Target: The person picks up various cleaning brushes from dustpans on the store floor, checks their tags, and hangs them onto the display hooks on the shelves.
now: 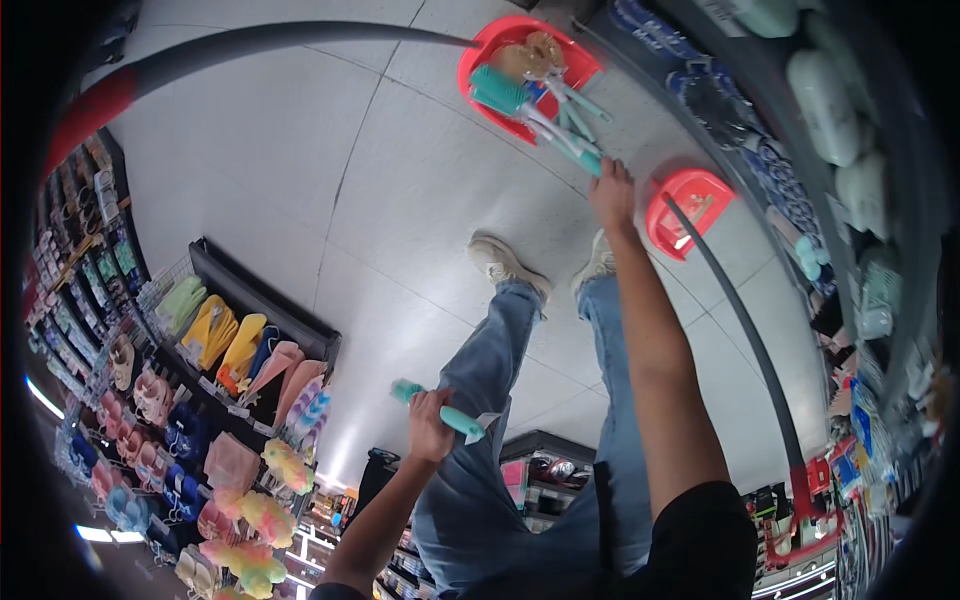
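My right hand (612,190) is closed round the handle of a teal brush (535,120), whose bristled head lies over a red basket (477,75). Inside that basket are a tan item (530,58) and other teal-handled things, partly covered by the brush. My left hand (430,420), above my left thigh, grips a smaller teal brush (461,422) with a white tag hanging from its end. A second red basket (659,228) stands on the floor to the right, with a few small items in it.
Long dark handles (740,300) rise from both baskets. A shelf (275,300) with gloves and slippers stands at left. Packaged goods (780,180) line the right shelf. My shoes (505,262) are on the grey tiled floor (400,190).
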{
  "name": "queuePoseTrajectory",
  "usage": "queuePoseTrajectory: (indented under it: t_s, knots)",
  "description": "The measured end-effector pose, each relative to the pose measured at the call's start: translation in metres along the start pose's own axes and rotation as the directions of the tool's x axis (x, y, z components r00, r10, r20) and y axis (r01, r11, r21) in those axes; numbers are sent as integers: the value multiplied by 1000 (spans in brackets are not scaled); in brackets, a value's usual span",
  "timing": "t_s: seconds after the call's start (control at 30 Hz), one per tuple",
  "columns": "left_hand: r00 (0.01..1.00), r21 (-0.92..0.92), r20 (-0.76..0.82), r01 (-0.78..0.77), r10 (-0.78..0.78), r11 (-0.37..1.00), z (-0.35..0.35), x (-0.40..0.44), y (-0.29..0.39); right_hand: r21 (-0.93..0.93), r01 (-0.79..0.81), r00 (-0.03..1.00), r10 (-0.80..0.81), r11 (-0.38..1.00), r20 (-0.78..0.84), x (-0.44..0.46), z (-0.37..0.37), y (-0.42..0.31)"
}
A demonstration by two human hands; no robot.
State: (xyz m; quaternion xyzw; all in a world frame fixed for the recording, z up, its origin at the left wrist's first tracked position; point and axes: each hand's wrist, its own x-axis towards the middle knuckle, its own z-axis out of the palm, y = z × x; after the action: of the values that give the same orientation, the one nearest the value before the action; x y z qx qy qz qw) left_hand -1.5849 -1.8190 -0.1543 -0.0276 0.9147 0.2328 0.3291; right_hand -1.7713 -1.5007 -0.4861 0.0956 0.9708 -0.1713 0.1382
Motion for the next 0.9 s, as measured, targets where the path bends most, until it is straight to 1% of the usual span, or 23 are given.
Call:
queuePoseTrajectory:
  t_s: [0.03, 0.07, 0.13, 0.17, 0.2, 0.23, 0.3, 0.33, 0.37, 0.4, 0.43, 0.5, 0.53, 0.6, 0.63, 0.7, 0.73, 0.77, 0.8, 0.87, 0.9]
  knots:
    - [999, 12, 25, 27, -28, 1000, 2, -5, 6, 39, 5, 1000, -5, 999, 13, -17, -8, -1]
    - [999, 25, 34, 8, -9, 1000, 5, -9, 10, 76, 12, 1000, -14, 997, 22, -32, -20, -2]
    - [999, 44, 47, -29, 27, 999, 13, -18, 20, 102, -97, 960, 66, 990, 273, -69, -64, -14]
    - [995, 49, 100, -30, 25, 998, 15, -21, 28, 148, -124, 938, 68, 981, 340, -92, -82, -18]
    - [989, 69, 120, -92, 83, 993, 17, -24, 37, 190, -151, 913, 63, 970, 402, -113, -107, -24]
    - [981, 91, 136, -153, 139, 984, 18, -28, 46, 185, -152, 904, 61, 971, 423, -130, -146, -38]
    - [960, 139, 158, -254, 232, 957, 20, -35, 60, 178, -169, 896, 76, 969, 438, -171, -189, -46]
    - [956, 115, 213, -230, 202, 966, 12, -41, 78, 202, -142, 911, 47, 969, 410, -192, -215, -49]
    - [948, 96, 266, -207, 176, 974, 2, -45, 95, 190, -209, 857, 86, 959, 509, -208, -246, -55]
    - [937, 83, 316, -182, 148, 980, -11, -48, 110, 195, -164, 881, 54, 967, 470, -230, -260, -55]
    - [945, 60, 305, -145, 120, 988, -27, -52, 127, 191, -141, 881, 35, 971, 472, -245, -285, -60]
    - [956, 15, 290, -60, 53, 998, -66, -60, 166, 200, -189, 833, 49, 962, 552, -261, -343, -82]
    - [975, -28, 216, -52, 57, 998, -88, -69, 182, 198, -214, 800, 56, 956, 597, -270, -370, -91]
    - [996, -116, 63, -48, 55, 992, -134, -84, 209, 241, -144, 823, -19, 960, 568, -279, -417, -109]
    - [997, -171, -21, -79, 77, 982, -160, -95, 223, 263, -112, 830, -55, 958, 555, -286, -440, -118]
    - [975, -260, -189, -161, 113, 952, -212, -113, 243, 341, 21, 825, -209, 940, 525, -282, -489, -139]
    - [952, -275, -259, -235, 164, 932, -229, -118, 245, 376, 78, 811, -278, 923, 514, -282, -517, -154]
    - [924, -288, -320, -304, 207, 908, -243, -125, 243, 374, 65, 797, -273, 925, 538, -284, -562, -180]
    - [891, -299, -380, -371, 246, 879, -252, -138, 241, 398, 16, 776, -262, 917, 574, -294, -586, -196]
    - [870, -278, -377, -433, 317, 858, -280, -158, 237, 442, -57, 751, -253, 895, 610, -299, -626, -228]
    - [857, -265, -373, -466, 356, 844, -293, -169, 234, 422, -22, 749, -264, 906, 607, -306, -649, -247]
